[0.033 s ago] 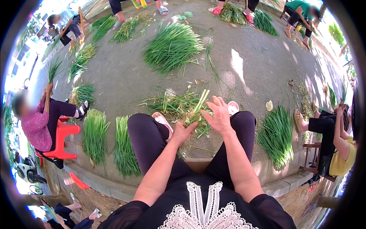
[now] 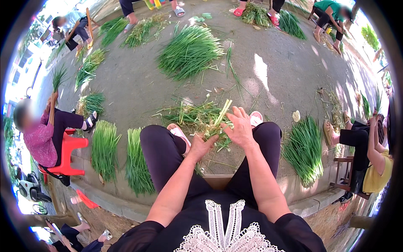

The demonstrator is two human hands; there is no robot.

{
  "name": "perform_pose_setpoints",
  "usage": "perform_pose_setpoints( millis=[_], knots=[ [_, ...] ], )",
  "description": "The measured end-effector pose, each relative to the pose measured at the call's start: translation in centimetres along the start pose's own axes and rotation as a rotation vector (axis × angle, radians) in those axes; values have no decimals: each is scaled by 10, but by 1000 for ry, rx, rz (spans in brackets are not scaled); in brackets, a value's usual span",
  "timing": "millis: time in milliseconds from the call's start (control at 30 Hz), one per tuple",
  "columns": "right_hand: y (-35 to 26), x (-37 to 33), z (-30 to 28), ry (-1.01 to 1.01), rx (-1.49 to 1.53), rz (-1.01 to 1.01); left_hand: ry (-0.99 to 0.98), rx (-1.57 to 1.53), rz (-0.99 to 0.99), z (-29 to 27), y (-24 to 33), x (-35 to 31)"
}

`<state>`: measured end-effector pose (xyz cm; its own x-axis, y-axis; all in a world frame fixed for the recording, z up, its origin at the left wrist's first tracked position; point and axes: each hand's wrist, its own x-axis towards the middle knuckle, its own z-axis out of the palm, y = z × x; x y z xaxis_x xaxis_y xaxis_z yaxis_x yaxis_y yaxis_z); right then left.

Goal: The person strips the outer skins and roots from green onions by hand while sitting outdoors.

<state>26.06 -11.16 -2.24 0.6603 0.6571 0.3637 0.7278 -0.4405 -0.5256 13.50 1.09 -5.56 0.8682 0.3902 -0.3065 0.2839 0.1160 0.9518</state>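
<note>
A small bunch of chives [image 2: 223, 112] rises between my knees, its pale stalk ends pointing up and slightly right. My left hand [image 2: 202, 145] is closed around its lower part, where the leaves are mostly hidden. Beside the stalks, my right hand [image 2: 240, 128] has its fingers apart, with thumb and forefinger close to or touching the bunch. On the ground just beyond my hands lies a loose heap of green and yellowed chive trimmings [image 2: 189, 114].
Sorted chives lie left [image 2: 105, 147] and right [image 2: 305, 149] of my legs, with a large pile [image 2: 191, 52] ahead. A person on a red stool [image 2: 72, 151] holds chives at left; another sits on a wooden chair [image 2: 346, 174] at right. A low kerb [image 2: 113, 203] runs behind me.
The upright stalks and the fingers of my right hand have shifted very slightly. My left hand keeps its hold on the chives.
</note>
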Motion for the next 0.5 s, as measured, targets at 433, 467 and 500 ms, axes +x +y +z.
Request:
perform_pose_setpoints(
  millis=[433,467,500],
  knots=[
    [19,-4,19,82,240,-15,-10,-211,-234,-3,-3,0],
    [25,-4,21,143,249,-9,15,-211,-216,-1,-4,0],
    [27,-2,18,211,400,197,41,-211,-198,0,-2,0]
  ],
)
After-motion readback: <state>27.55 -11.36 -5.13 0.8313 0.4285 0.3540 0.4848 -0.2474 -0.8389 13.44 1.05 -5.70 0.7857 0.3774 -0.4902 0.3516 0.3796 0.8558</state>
